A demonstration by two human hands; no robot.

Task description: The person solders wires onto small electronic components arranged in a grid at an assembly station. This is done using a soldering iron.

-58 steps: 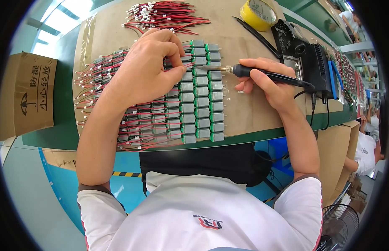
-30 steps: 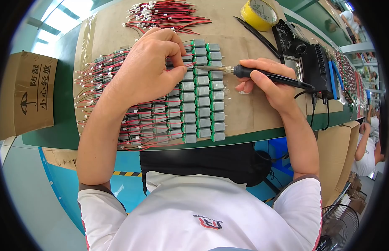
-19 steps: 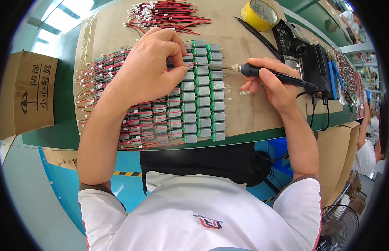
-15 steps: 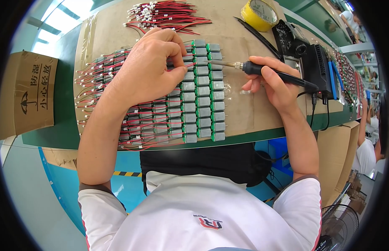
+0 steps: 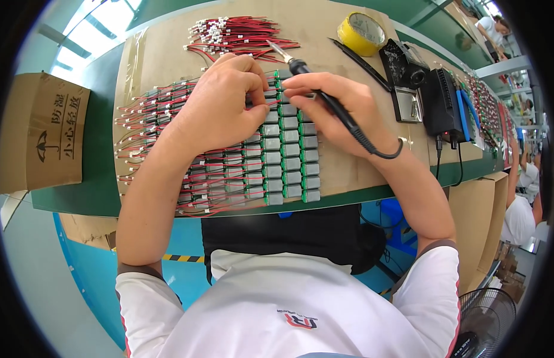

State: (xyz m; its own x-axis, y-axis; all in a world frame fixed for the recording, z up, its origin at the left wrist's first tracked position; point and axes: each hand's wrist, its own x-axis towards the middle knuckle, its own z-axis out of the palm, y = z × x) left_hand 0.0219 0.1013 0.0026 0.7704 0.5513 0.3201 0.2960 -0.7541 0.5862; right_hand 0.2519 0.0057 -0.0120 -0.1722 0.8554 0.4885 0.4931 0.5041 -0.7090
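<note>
Small grey motors [image 5: 292,151] with green end boards lie in tight rows on the cardboard-covered table. Red and black wires with white plugs run left from many of them. My left hand [image 5: 223,104] rests over the upper rows, thumb and forefinger pinching what looks like a thin red wire [image 5: 273,101], mostly hidden by the fingers. In my right hand [image 5: 351,110] is a soldering iron [image 5: 298,67], its tip pointing up and left, clear of the motors. My right thumb and fingers reach to the upper right motors, close to the left fingertips.
A bundle of red and black wires [image 5: 241,36] lies at the far side. Yellow tape [image 5: 361,34], black tweezers [image 5: 360,64], an iron stand [image 5: 406,65] and a black soldering station [image 5: 442,104] sit to the right. A cardboard box [image 5: 44,131] stands at left.
My right hand has moved left to the motors, and the soldering iron has swung from pointing at them to pointing up and away. My left hand keeps its pinch in about the same place.
</note>
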